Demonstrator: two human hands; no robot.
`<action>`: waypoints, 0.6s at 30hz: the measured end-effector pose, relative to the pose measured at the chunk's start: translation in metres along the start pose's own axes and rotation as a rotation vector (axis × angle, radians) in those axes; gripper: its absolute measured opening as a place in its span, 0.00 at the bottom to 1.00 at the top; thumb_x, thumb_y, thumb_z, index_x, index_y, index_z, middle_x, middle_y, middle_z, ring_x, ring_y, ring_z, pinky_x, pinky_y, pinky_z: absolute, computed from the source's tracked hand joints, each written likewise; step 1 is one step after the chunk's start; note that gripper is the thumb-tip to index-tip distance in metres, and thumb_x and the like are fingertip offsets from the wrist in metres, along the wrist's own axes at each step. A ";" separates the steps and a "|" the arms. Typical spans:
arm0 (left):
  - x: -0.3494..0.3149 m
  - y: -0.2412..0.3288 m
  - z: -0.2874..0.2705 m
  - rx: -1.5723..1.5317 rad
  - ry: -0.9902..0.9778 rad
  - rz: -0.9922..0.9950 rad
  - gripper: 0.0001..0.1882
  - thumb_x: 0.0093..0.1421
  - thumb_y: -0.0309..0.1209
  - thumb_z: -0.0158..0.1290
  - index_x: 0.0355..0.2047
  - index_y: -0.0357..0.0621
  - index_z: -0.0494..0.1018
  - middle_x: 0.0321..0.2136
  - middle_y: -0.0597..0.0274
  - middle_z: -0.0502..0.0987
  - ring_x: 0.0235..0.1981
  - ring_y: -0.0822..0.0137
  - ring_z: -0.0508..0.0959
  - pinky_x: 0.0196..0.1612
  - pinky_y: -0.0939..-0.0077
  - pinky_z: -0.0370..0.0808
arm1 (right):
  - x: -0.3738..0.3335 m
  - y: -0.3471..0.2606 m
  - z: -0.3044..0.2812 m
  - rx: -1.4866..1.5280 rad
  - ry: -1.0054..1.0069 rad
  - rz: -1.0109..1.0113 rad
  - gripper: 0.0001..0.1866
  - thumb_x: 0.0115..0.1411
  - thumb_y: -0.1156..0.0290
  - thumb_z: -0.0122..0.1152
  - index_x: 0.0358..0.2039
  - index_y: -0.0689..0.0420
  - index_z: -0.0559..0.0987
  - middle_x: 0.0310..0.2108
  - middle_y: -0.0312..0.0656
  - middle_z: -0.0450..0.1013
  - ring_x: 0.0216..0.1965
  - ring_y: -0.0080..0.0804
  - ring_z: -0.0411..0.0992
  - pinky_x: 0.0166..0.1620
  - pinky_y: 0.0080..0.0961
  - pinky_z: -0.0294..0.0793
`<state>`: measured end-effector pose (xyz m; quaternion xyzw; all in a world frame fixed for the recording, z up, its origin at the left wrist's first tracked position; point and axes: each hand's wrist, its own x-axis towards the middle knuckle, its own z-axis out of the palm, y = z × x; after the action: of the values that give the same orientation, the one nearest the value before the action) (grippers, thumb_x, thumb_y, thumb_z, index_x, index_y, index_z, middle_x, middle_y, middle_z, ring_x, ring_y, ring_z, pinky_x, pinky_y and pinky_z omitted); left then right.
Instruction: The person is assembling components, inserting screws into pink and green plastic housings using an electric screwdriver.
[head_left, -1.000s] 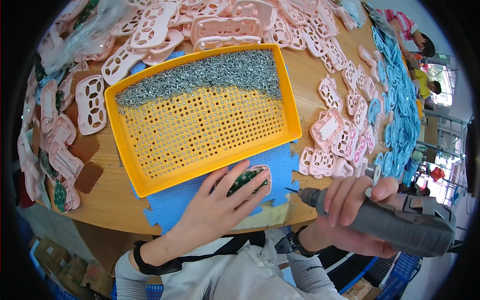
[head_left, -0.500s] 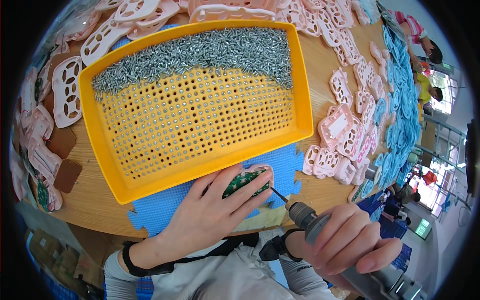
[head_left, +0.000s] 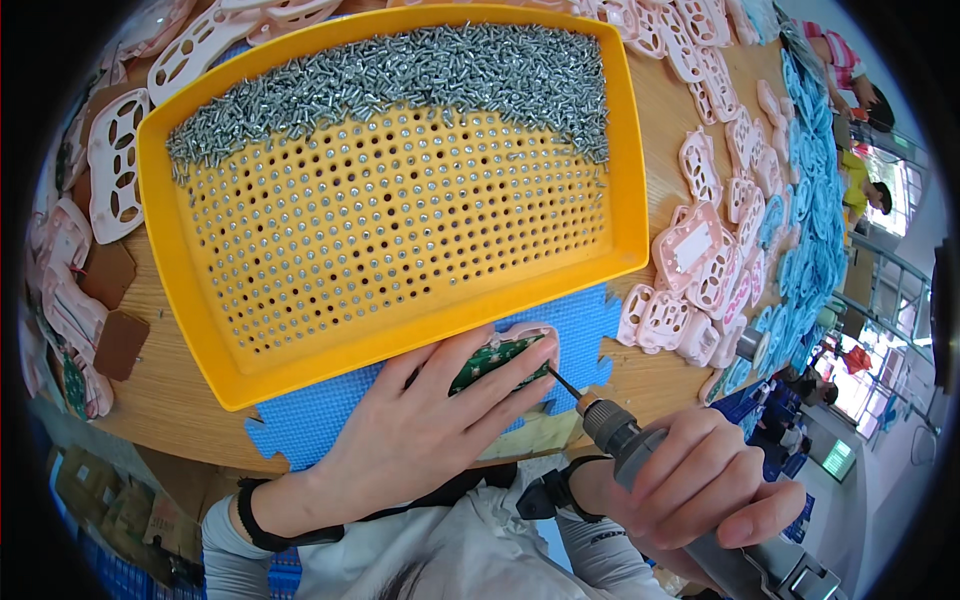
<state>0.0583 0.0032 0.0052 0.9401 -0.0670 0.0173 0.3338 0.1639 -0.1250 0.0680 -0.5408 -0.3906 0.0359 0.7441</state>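
Note:
My left hand is closed over a small pink plastic shell with a green circuit board in it, holding it down on a blue foam mat. Wrapped in my right hand is a grey electric screwdriver. Its thin dark bit slants up to the left, and the tip meets the right end of the shell by my left fingertips. Whether a screw sits under the tip is too small to tell. Just beyond my hands stands a yellow tray with many holes, several filled by screw heads.
Loose silver screws are heaped along the tray's far side. Pink plastic shells lie to the right, with blue ones beyond. On the left are more pink parts and brown pieces. Other people are at the far right.
The view has shifted slightly, so the tray looks larger and nearer. My hands, the shell and the screwdriver keep nearly the same positions relative to each other.

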 end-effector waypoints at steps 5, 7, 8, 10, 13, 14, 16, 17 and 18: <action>0.000 0.001 0.001 0.008 0.003 -0.004 0.20 0.52 0.32 0.47 0.47 0.58 0.73 0.54 0.77 0.67 0.49 0.63 0.66 0.52 0.67 0.60 | 0.000 0.000 -0.001 0.031 -0.027 0.015 0.14 0.55 0.64 0.60 0.28 0.56 0.65 0.13 0.36 0.70 0.11 0.21 0.68 0.16 0.14 0.70; 0.000 0.000 0.001 0.005 0.001 -0.008 0.20 0.52 0.32 0.47 0.47 0.58 0.73 0.54 0.77 0.67 0.49 0.63 0.66 0.52 0.67 0.60 | -0.001 -0.001 0.003 -0.017 0.010 0.013 0.13 0.55 0.64 0.59 0.28 0.56 0.65 0.13 0.36 0.70 0.11 0.21 0.69 0.16 0.14 0.70; 0.000 0.000 0.002 0.001 0.004 -0.009 0.20 0.52 0.32 0.47 0.47 0.58 0.73 0.54 0.77 0.67 0.49 0.63 0.66 0.52 0.67 0.60 | -0.001 -0.001 0.002 -0.017 0.011 0.015 0.13 0.55 0.64 0.59 0.28 0.56 0.65 0.13 0.36 0.70 0.11 0.21 0.69 0.16 0.14 0.70; 0.000 0.000 0.001 -0.003 0.006 -0.009 0.20 0.52 0.33 0.47 0.47 0.58 0.73 0.54 0.77 0.67 0.49 0.63 0.66 0.52 0.67 0.60 | -0.001 -0.001 0.000 -0.011 -0.021 0.013 0.13 0.54 0.66 0.60 0.28 0.57 0.65 0.13 0.36 0.70 0.11 0.21 0.69 0.17 0.14 0.71; -0.001 0.000 0.001 -0.009 0.000 -0.012 0.20 0.52 0.33 0.47 0.47 0.59 0.73 0.53 0.78 0.67 0.49 0.63 0.66 0.52 0.67 0.60 | -0.003 0.002 0.002 -0.013 0.006 -0.067 0.13 0.53 0.69 0.62 0.28 0.57 0.65 0.13 0.36 0.70 0.12 0.21 0.69 0.17 0.13 0.71; -0.001 0.001 0.000 -0.003 0.004 -0.011 0.20 0.52 0.33 0.46 0.47 0.59 0.73 0.53 0.78 0.67 0.49 0.63 0.66 0.52 0.67 0.60 | -0.004 0.002 0.001 -0.011 0.007 -0.066 0.13 0.53 0.69 0.62 0.28 0.57 0.65 0.13 0.36 0.70 0.12 0.21 0.69 0.17 0.13 0.71; 0.001 0.000 0.002 -0.009 0.003 -0.006 0.20 0.52 0.33 0.46 0.47 0.59 0.73 0.53 0.78 0.68 0.49 0.62 0.66 0.52 0.67 0.60 | -0.004 0.004 -0.002 -0.006 -0.003 -0.086 0.14 0.51 0.71 0.64 0.28 0.57 0.65 0.13 0.36 0.70 0.12 0.20 0.69 0.17 0.13 0.72; 0.001 -0.001 0.002 -0.017 -0.001 -0.007 0.20 0.52 0.33 0.46 0.47 0.59 0.73 0.53 0.78 0.68 0.49 0.62 0.66 0.52 0.67 0.60 | -0.005 0.003 -0.002 -0.011 -0.002 -0.082 0.14 0.51 0.71 0.64 0.28 0.57 0.65 0.13 0.36 0.70 0.12 0.20 0.69 0.17 0.13 0.72; 0.001 -0.001 0.001 -0.019 -0.005 -0.012 0.19 0.53 0.33 0.46 0.46 0.59 0.73 0.53 0.78 0.68 0.49 0.62 0.66 0.52 0.67 0.60 | -0.005 0.003 -0.001 -0.003 0.006 -0.075 0.14 0.51 0.71 0.64 0.29 0.57 0.65 0.13 0.36 0.70 0.12 0.20 0.69 0.17 0.13 0.72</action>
<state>0.0596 0.0030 0.0035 0.9373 -0.0624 0.0125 0.3426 0.1618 -0.1272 0.0629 -0.5270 -0.4086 0.0056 0.7452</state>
